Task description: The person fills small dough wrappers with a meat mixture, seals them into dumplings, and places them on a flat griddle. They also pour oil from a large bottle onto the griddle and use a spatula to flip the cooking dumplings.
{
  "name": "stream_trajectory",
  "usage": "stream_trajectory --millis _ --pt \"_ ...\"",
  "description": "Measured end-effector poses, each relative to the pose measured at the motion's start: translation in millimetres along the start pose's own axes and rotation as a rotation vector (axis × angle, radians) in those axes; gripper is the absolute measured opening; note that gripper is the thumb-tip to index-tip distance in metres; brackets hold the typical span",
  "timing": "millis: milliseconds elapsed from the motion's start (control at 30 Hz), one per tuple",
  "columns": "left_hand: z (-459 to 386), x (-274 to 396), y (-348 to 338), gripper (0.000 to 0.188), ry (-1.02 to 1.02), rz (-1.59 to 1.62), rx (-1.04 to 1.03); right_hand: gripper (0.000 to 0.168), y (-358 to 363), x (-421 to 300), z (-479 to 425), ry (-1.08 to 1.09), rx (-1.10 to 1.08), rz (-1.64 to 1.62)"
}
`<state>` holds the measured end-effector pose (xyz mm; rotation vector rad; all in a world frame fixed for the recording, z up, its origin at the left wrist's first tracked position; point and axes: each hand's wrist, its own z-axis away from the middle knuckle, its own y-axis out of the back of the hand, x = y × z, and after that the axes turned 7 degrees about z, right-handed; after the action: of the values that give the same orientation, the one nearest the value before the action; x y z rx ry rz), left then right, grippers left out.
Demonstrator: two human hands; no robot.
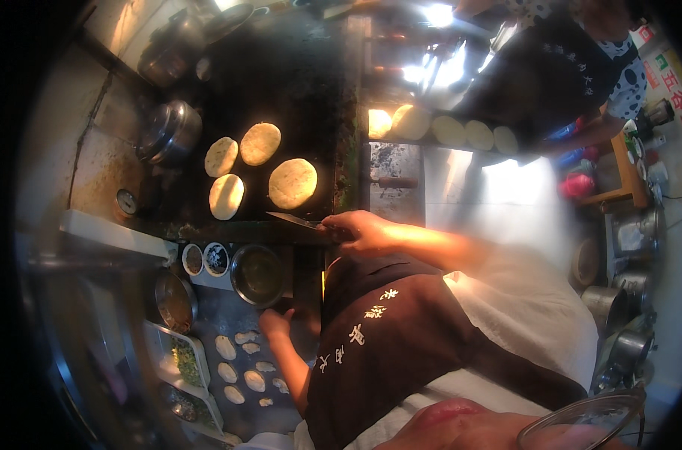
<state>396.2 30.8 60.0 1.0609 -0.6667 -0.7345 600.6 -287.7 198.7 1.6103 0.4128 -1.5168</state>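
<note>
My right hand grips the handle of a flat metal spatula at the near edge of the black griddle. The blade's tip lies just beside a large round flatbread. Several other flatbreads lie on the hot plate, lightly browned. My left hand is low over the metal worktop, near the rim of a steel bowl. Its thumb sticks out, and its finger undersides are hidden, so I cannot tell whether it holds anything. Beside it sit several pale dough pieces.
Lidded steel pots and a dial gauge flank the griddle. Two small cups, a bowl of brown paste and a tray of chopped greens line the worktop. Flatbreads stand in a rack near another person in an apron.
</note>
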Motion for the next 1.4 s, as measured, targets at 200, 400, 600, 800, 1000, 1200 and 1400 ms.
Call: stream_trajectory --millis 200,400,600,800,1000,1200,1400 --pt "-0.2 -0.6 0.1 0.055 -0.007 -0.003 0.019 0.049 -1.9 3.6 -1.6 -0.004 -0.016 0.013" --pt "-3.4 -10.5 -9.5 0.058 0.054 -0.006 -0.028 0.052 -5.1 7.6 -0.4 0.061 0.059 -0.103" --pt "-7.5 -8.3 -11.2 0.058 0.023 0.053 -0.032 0.058 -2.2 12.5 -6.5 -0.02 -0.052 0.033" --pt "0.4 1.1 -8.8 0.053 0.046 0.284 -0.006 0.06 -5.1 12.8 -10.9 0.024 -0.039 -0.239" --pt "25.2 -4.8 -25.1 0.043 0.089 0.392 0.111 0.05 -40.3 9.0 -19.1 -0.107 -0.246 -0.414" --pt "64.1 -2.5 -36.9 0.021 0.193 0.663 0.802 0.046 -99.7 -10.2 -53.9 -0.263 -0.698 -0.146" --pt "117.5 -111.0 -61.0 0.02 0.587 1.037 1.478 0.045 -164.7 -26.0 -49.9 -0.291 -0.996 -0.046"
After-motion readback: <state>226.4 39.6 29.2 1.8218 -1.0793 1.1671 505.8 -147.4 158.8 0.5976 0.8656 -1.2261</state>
